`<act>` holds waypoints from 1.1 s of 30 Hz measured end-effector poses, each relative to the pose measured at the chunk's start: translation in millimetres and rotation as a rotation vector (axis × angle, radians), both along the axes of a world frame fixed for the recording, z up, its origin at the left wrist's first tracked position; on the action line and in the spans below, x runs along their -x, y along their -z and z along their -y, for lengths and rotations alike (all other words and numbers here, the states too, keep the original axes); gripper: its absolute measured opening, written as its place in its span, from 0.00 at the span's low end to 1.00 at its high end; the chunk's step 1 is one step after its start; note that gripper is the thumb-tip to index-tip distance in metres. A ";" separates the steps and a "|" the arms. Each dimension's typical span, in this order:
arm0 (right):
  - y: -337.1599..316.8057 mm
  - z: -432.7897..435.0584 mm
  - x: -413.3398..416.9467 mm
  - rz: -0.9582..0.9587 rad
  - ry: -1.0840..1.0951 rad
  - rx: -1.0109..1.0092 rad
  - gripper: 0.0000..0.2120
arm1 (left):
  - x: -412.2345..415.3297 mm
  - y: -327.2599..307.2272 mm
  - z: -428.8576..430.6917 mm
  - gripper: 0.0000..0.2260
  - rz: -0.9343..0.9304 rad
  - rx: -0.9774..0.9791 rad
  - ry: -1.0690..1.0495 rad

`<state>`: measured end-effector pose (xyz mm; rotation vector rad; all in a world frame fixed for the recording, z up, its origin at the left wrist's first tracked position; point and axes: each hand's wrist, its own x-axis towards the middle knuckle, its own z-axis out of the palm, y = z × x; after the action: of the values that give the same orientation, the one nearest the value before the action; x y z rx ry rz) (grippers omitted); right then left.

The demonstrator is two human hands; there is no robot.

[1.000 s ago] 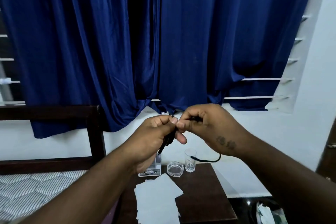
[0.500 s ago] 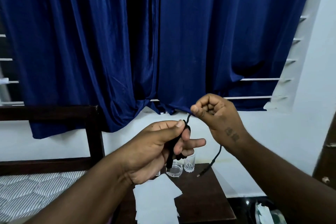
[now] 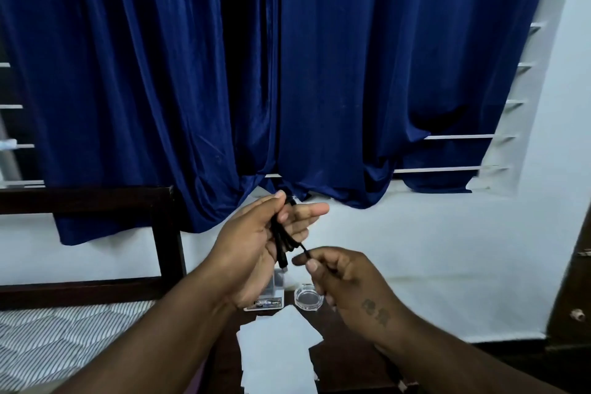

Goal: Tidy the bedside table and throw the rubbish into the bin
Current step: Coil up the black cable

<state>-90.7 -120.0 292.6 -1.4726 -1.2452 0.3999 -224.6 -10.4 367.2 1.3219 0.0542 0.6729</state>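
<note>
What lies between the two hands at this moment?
In the head view, a short stretch of black cable runs from the bundle held in the left hand to the right hand, which pinches it.

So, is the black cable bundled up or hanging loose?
Mostly bundled: the cable lies looped in the left hand; the right hand pinches one free end.

I am in a bedroom at home: a striped mattress [image 3: 64,339] in a dark wooden bed frame [image 3: 86,198], long blue curtains [image 3: 160,73], a small bedside table [image 3: 339,361].
</note>
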 end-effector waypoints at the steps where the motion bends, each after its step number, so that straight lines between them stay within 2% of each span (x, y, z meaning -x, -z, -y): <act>1: 0.0 1.5 3.2 -0.004 -0.017 0.044 0.13 | -0.7 1.9 -3.3 0.18 -0.007 -0.020 -0.036; 5: -11.0 11.7 11.9 -0.033 -0.073 0.149 0.11 | -2.5 9.2 -13.2 0.16 -0.114 -0.136 -0.101; 8: -27.9 19.0 14.1 -0.140 -0.144 0.116 0.08 | -4.0 17.0 -15.0 0.16 -0.256 -0.326 -0.143; 11: -45.8 24.7 16.9 -0.191 -0.217 0.083 0.03 | -2.9 21.3 -14.8 0.17 -0.310 -0.425 -0.156; 15: -62.4 28.4 12.1 -0.356 -0.362 0.112 0.11 | -2.6 25.9 -15.9 0.18 -0.335 -0.526 -0.181; 18: -69.0 32.0 3.8 -0.434 -0.439 0.093 0.18 | -4.3 30.9 -14.2 0.17 -0.322 -0.463 -0.113; 23: -63.1 32.0 -2.6 -0.409 -0.495 0.006 0.11 | -2.1 28.2 -10.8 0.18 -0.267 -0.302 0.031; 25: -60.9 29.5 -4.2 -0.412 -0.433 -0.077 0.12 | 0.6 27.4 -9.6 0.18 -0.245 -0.211 0.080; 28: -56.7 21.9 -6.2 -0.525 -0.285 -0.161 0.14 | 3.2 26.7 -6.1 0.19 -0.231 -0.107 0.138; 33: -52.9 12.6 -2.6 -0.782 -0.154 -0.242 0.17 | 5.1 24.4 -2.9 0.15 -0.215 -0.138 0.188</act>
<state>-88.1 -132.5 345.5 -0.8713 -0.7343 0.8055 -229.7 -7.5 342.8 1.5080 0.0577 0.3783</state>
